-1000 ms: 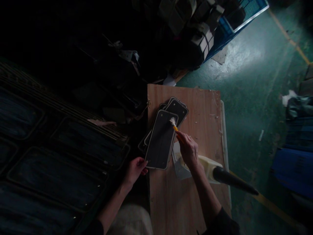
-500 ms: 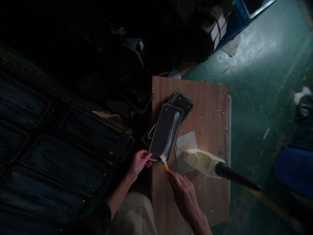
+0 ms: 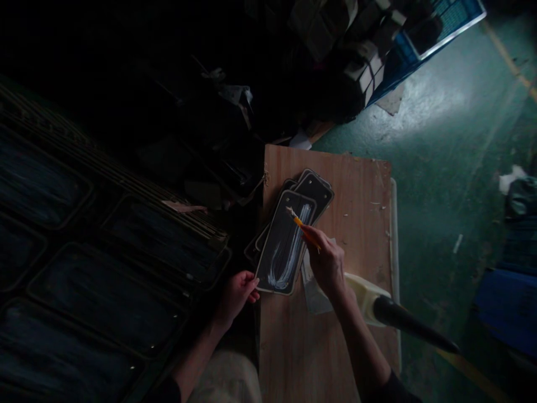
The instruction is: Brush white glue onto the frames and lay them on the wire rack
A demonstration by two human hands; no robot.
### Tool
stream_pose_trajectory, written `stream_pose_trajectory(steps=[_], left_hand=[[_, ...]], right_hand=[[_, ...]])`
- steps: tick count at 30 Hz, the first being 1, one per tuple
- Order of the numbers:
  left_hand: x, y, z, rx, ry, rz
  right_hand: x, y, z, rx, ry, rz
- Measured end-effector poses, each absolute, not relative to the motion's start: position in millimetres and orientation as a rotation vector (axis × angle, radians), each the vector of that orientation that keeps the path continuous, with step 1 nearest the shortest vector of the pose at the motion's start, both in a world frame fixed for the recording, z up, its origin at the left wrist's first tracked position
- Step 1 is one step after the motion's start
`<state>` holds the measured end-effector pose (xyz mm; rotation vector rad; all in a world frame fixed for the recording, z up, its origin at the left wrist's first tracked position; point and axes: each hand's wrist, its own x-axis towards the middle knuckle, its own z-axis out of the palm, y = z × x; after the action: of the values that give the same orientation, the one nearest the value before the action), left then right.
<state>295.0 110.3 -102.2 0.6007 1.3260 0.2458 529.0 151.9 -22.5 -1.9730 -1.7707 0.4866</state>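
Note:
My left hand (image 3: 242, 288) pinches the lower left corner of a dark rectangular panel (image 3: 279, 240) with rounded corners and a pale edge. Whitish wet streaks run down its right side and curve along its bottom. In my right hand (image 3: 325, 257) is a small brush (image 3: 297, 219) with a yellow-orange handle; its whitish tip is over the panel's upper part, and I cannot tell whether it touches. More dark panels (image 3: 321, 187) lie fanned out underneath. Partly behind my right forearm, a cream bottle (image 3: 364, 294) with a long black nozzle lies on a pale sheet (image 3: 314, 294).
The wooden board (image 3: 361, 196) carries the panels and bottle. On the left, a dark rack (image 3: 104, 291) holds several streaked panels. A blue crate (image 3: 444, 33) stands at the back on the green floor (image 3: 436, 123); another blue container (image 3: 503, 302) is at right.
My right hand has moved the brush up from the panel's bottom edge to its upper part. A white streak now curves along the bottom and up the left. My left hand keeps its corner grip.

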Motion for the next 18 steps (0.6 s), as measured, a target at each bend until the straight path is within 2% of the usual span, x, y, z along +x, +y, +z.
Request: stream_pose_trajectory(steps=[3, 7, 12, 18], left_hand=[[294.0, 108.2, -105.0, 0.601, 1.327, 0.26], [294.4, 107.3, -108.3, 0.569, 1.35, 0.27], [294.1, 109.0, -104.7, 0.563, 1.336, 0.289], [293.9, 110.3, -101.3, 0.502, 1.331, 0.309]], right_hand=[[529.9, 175.4, -26.5, -2.002, -1.813, 0.384], [524.1, 183.7, -33.3, -2.023, -1.923, 0.434], [507.9, 143.3, -29.3, -1.914, -2.0, 0.734], [476.8, 69.9, 0.5, -1.84, -1.988, 1.138]])
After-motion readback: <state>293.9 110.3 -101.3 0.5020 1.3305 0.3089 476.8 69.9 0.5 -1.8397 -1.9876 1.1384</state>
